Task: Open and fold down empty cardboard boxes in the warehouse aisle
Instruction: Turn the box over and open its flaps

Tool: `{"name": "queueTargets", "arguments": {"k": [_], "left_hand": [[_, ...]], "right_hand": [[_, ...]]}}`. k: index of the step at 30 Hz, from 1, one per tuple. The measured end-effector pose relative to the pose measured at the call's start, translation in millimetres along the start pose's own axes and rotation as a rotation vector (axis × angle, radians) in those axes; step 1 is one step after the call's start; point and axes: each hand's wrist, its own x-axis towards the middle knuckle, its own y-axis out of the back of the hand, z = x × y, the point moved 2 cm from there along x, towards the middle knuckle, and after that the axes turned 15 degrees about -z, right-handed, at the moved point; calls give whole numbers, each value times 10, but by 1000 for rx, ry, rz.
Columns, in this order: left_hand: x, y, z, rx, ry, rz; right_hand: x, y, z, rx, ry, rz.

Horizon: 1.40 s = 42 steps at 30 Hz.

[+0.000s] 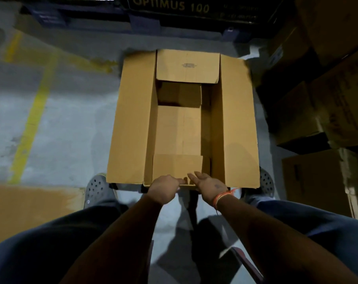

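Open cardboard box (183,119) on the concrete floor (71,124), between the feet, long flaps splayed. Left hand (164,187) curled over the near rim; right hand (207,182) flat beside it, fingers straight, holding nothing. Risk, likely: uneven push buckling the smooth corrugated wall, or the box skidding toward the stacked cartons (325,99) at right.
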Motion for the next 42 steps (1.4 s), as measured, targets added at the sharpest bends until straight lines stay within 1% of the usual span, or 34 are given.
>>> {"name": "queueTargets", "arguments": {"k": [4,5,6,7,8,9,11,12,13,14,16,19,21,27,28,29,30,31,32,33,34,36,37,38,39,40,42], "left_hand": [[-11,31,-7,-41,-49,-10],[-22,34,-21,-118,-80,-17],[-20,27,-46,-260,-117,-20],[-22,50,-71,-480,-152,-26],[-26,93,-78,-765,-177,-43],[-29,180,-70,-1058,-195,-34],[74,444,-65,-1541,-199,95],[159,612,-50,-1765,-246,171],[245,793,-43,-1976,-322,240],[330,979,-49,-2154,-390,302],[505,1333,-92,-2368,-478,413],[799,1790,-209,-2434,-539,508],[1005,2050,-287,-2436,-540,553],[1441,2623,-427,-2417,-527,598],[1485,2707,-440,-2408,-526,645],[1502,2788,-456,-2358,-522,727],[1501,2865,-490,-2262,-519,817],[1487,2940,-537,-2125,-534,874],[1479,3013,-602,-1955,-537,887],[1471,3098,-685,-1740,-500,880],[1476,3198,-783,-1468,-401,874],[1501,3446,-968,-824,-138,852],[1506,3574,-1030,-519,-33,823],[1520,3691,-1085,-294,40,766],[1524,3796,-1134,-157,97,698],[1546,3863,-1199,-95,146,631],[1622,3889,-1353,-74,230,502]], "right_hand": [[-54,11,19,-15,10,4],[-44,10,43,41,18,11],[-38,14,60,164,35,8],[-25,53,78,345,63,-2],[-26,117,86,583,107,6],[-30,224,84,884,163,56],[-3,518,92,1570,301,210],[26,687,92,1887,408,276],[48,870,100,2134,502,334],[73,1047,129,2304,567,377],[149,1401,230,2482,658,430],[322,1875,421,2535,718,465],[431,2141,543,2528,735,495],[769,2682,809,2468,710,549],[779,2768,834,2442,757,572],[766,2856,843,2398,799,600],[786,2959,883,2327,827,631],[777,3051,914,2215,833,667],[761,3141,966,2044,792,718],[749,3226,1030,1797,706,773],[744,3313,1095,1499,591,806],[743,3522,1242,974,292,847],[741,3648,1312,746,154,845],[762,3768,1374,561,40,799],[770,3871,1420,428,-44,726],[832,3945,1468,365,-89,635],[920,3989,1512,295,-143,480]]}}
